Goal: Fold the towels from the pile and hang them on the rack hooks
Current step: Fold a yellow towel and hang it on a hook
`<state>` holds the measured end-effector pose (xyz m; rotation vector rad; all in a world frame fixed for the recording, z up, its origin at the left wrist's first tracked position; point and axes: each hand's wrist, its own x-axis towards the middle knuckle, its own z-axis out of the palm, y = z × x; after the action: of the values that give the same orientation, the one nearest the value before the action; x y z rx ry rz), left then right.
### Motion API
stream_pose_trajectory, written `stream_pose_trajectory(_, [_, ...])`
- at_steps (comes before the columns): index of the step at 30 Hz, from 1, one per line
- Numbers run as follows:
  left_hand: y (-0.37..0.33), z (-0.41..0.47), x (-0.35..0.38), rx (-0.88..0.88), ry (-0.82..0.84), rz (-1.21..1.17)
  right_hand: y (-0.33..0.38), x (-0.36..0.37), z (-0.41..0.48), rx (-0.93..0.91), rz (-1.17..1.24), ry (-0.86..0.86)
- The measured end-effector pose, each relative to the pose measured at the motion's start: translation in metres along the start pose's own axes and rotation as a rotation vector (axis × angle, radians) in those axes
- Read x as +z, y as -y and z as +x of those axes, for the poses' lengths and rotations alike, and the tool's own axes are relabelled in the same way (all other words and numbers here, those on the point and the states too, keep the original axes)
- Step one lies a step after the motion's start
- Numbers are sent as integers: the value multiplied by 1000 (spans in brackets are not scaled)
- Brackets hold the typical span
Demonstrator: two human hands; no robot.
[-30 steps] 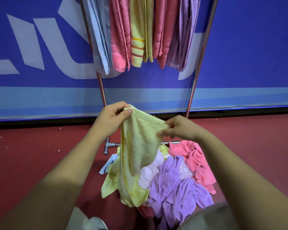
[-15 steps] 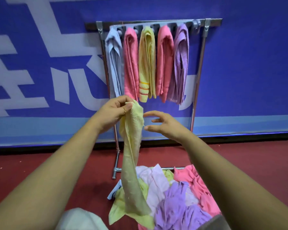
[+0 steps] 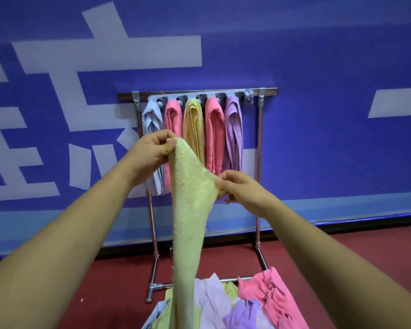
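You hold a pale yellow-green towel (image 3: 190,210) up in front of the metal rack (image 3: 259,162), both hands on its upper edge. Your left hand (image 3: 152,150), the higher of the two, pinches one corner between the thumb and curled fingers. Your right hand (image 3: 240,191), lower and to the right, grips the edge with thumb and fingertips, so the cloth stretches at a slant between them. Below your hands the towel hangs in a long narrow drape, its lower end passing in front of the pile (image 3: 214,302) of lilac, pink and yellow towels on the red floor (image 3: 105,281) at the rack's foot. Behind the towel, five folded towels hang side by side from the rack's top bar: light blue (image 3: 152,115), pink (image 3: 172,117), yellow (image 3: 193,124), a second pink (image 3: 214,129) and lilac (image 3: 233,129). One hook (image 3: 248,94) shows just right of the lilac one. A blue wall (image 3: 318,55) with large pale lettering stands behind the rack.
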<state>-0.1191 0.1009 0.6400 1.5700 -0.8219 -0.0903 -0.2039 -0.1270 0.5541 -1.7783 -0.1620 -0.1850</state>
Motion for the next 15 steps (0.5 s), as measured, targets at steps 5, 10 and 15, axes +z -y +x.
stream_pose_trajectory(5, [-18, 33, -8, -121, -225, 326, 64, -33, 25, -98, -106, -318])
stream_pose_trajectory(10, [-114, 67, -5, 150, -253, -66, 174, -62, 48, -365, 403, -305])
stream_pose_trajectory(15, [-115, 67, -13, 5, -111, 131, 178, -83, 44, -250, -100, -320])
